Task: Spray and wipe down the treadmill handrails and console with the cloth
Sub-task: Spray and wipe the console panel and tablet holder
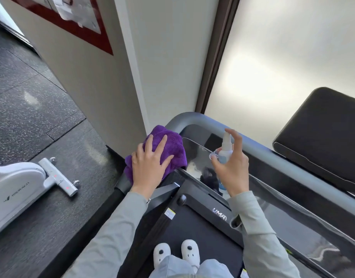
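A purple cloth [172, 145] lies bunched over the left corner of the treadmill's grey handrail [276, 155]. My left hand [150, 163] presses flat on the cloth with spread fingers. My right hand [232, 165] grips a small white spray bottle [225, 149] upright over the glossy console panel [272, 199], with the index finger raised above the nozzle. The bottle's clear cap sits against my fingers at its left side. The black running belt [204, 227] lies below, with my white slippers on it.
A white exercise machine [18, 189] stands on the dark speckled floor at the left. A wall corner rises just behind the cloth. A frosted window fills the upper right, and a black padded bench [322, 127] sits beyond the rail at right.
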The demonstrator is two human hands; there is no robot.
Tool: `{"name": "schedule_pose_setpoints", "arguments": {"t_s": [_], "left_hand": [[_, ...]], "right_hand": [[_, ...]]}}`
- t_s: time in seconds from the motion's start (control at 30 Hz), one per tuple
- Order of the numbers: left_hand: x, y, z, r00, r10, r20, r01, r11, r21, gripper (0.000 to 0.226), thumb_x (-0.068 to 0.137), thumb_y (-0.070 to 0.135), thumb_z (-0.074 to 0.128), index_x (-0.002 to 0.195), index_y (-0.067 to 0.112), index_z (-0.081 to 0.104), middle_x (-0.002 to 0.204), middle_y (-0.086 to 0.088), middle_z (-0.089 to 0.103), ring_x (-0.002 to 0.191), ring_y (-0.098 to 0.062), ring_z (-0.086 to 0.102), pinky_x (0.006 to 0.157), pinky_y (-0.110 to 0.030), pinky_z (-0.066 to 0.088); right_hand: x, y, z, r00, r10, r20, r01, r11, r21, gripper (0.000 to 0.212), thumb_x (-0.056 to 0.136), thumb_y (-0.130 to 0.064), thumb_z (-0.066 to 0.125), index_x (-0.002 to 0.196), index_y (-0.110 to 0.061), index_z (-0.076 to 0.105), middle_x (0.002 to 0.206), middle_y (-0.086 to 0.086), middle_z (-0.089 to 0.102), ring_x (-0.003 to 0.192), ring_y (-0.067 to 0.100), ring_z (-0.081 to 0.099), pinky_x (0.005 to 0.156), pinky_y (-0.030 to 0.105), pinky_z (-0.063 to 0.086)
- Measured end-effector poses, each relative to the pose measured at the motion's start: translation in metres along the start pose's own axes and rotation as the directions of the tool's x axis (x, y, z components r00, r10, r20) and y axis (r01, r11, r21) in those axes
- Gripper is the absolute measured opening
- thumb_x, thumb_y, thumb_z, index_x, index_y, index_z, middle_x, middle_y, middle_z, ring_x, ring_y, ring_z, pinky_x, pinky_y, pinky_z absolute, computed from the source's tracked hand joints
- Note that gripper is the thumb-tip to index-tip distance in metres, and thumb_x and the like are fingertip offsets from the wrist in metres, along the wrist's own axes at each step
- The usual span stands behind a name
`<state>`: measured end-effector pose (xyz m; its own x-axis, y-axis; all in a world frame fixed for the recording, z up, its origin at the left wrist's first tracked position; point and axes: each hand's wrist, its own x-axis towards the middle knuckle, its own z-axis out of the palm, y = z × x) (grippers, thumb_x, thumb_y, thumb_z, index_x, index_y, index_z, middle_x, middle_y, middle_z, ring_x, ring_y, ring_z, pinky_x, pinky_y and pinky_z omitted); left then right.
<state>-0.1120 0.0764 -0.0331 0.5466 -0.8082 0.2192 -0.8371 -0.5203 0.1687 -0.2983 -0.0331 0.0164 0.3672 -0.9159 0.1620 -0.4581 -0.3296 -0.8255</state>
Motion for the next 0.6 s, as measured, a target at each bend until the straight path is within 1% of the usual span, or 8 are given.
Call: {"name": "schedule_pose_setpoints", "arguments": {"t_s": [0.07, 0.13, 0.2, 0.27, 0.37, 0.47, 0.53, 0.6], "left_hand": [[-0.003, -0.002, -0.004, 0.999, -0.02, -0.026, 0.019, 0.999, -0.033, 0.055, 0.09, 0.049, 0.06, 0.139, 0.026, 0.054, 0.136, -0.015, 0.055, 0.098, -0.037, 0.058, 0.076, -0.047, 0.051], [0.0, -0.001, -0.009, 0.998, -0.058, 0.0, 0.058, 0.994, -0.089, 0.052, 0.092, 0.049, 0.056, 0.138, 0.026, 0.054, 0.131, -0.013, 0.058, 0.096, -0.037, 0.059, 0.074, -0.047, 0.051], [0.003, -0.005, -0.013, 0.994, -0.101, 0.044, 0.107, 0.982, -0.155, 0.051, 0.095, 0.049, 0.051, 0.141, 0.028, 0.051, 0.129, -0.009, 0.057, 0.098, -0.037, 0.058, 0.074, -0.047, 0.05], [0.004, -0.016, -0.016, 0.986, -0.139, 0.094, 0.158, 0.958, -0.24, 0.052, 0.095, 0.052, 0.047, 0.143, 0.032, 0.047, 0.127, -0.005, 0.057, 0.103, -0.035, 0.058, 0.078, -0.048, 0.051], [-0.001, -0.028, -0.02, 0.979, -0.174, 0.107, 0.2, 0.922, -0.332, 0.059, 0.09, 0.062, 0.038, 0.142, 0.034, 0.047, 0.125, 0.0, 0.058, 0.104, -0.031, 0.06, 0.08, -0.047, 0.051], [-0.006, -0.026, -0.02, 0.986, -0.157, 0.06, 0.168, 0.937, -0.306, 0.066, 0.086, 0.066, 0.032, 0.14, 0.032, 0.05, 0.124, -0.001, 0.06, 0.099, -0.03, 0.06, 0.074, -0.042, 0.05], [-0.006, -0.025, -0.019, 0.985, -0.168, 0.03, 0.17, 0.942, -0.289, 0.063, 0.087, 0.064, 0.035, 0.138, 0.031, 0.054, 0.121, -0.002, 0.062, 0.095, -0.029, 0.062, 0.069, -0.04, 0.049], [-0.006, -0.022, -0.017, 0.983, -0.181, 0.006, 0.176, 0.945, -0.275, 0.06, 0.088, 0.063, 0.038, 0.135, 0.031, 0.057, 0.118, -0.002, 0.064, 0.091, -0.029, 0.064, 0.065, -0.039, 0.048]], "right_hand": [[0.002, 0.0, 0.003, 1.0, -0.011, 0.021, 0.011, 0.999, -0.031, 0.067, 0.084, -0.006, 0.067, 0.134, -0.038, 0.036, 0.082, -0.009, 0.067, 0.079, 0.02, 0.064, 0.073, 0.031, 0.048], [0.005, -0.002, 0.007, 0.998, -0.014, 0.055, 0.017, 0.998, -0.054, 0.067, 0.084, -0.007, 0.067, 0.134, -0.038, 0.035, 0.084, -0.005, 0.068, 0.079, 0.023, 0.063, 0.072, 0.033, 0.05], [0.011, -0.005, 0.013, 0.996, -0.019, 0.085, 0.025, 0.997, -0.078, 0.067, 0.084, -0.009, 0.067, 0.134, -0.04, 0.033, 0.087, 0.0, 0.069, 0.08, 0.025, 0.063, 0.073, 0.037, 0.051], [0.018, -0.009, 0.024, 0.994, -0.026, 0.109, 0.039, 0.993, -0.111, 0.067, 0.084, -0.011, 0.067, 0.133, -0.041, 0.032, 0.088, 0.001, 0.068, 0.079, 0.026, 0.061, 0.071, 0.037, 0.05], [0.034, -0.016, 0.048, 0.986, -0.014, 0.163, 0.043, 0.984, -0.174, 0.066, 0.085, -0.01, 0.064, 0.138, -0.035, 0.034, 0.09, 0.004, 0.065, 0.08, 0.031, 0.061, 0.071, 0.04, 0.052], [0.048, -0.023, 0.074, 0.979, -0.004, 0.204, 0.053, 0.97, -0.236, 0.069, 0.084, -0.003, 0.056, 0.141, -0.033, 0.032, 0.088, 0.005, 0.062, 0.078, 0.034, 0.061, 0.067, 0.043, 0.052], [0.054, -0.025, 0.089, 0.978, 0.019, 0.206, 0.039, 0.961, -0.274, 0.071, 0.081, 0.0, 0.051, 0.138, -0.036, 0.029, 0.082, 0.002, 0.057, 0.074, 0.034, 0.059, 0.06, 0.038, 0.047], [0.058, -0.023, 0.095, 0.98, 0.056, 0.193, 0.005, 0.953, -0.301, 0.073, 0.079, 0.002, 0.049, 0.134, -0.039, 0.026, 0.075, -0.002, 0.05, 0.071, 0.035, 0.058, 0.057, 0.035, 0.042]]}}
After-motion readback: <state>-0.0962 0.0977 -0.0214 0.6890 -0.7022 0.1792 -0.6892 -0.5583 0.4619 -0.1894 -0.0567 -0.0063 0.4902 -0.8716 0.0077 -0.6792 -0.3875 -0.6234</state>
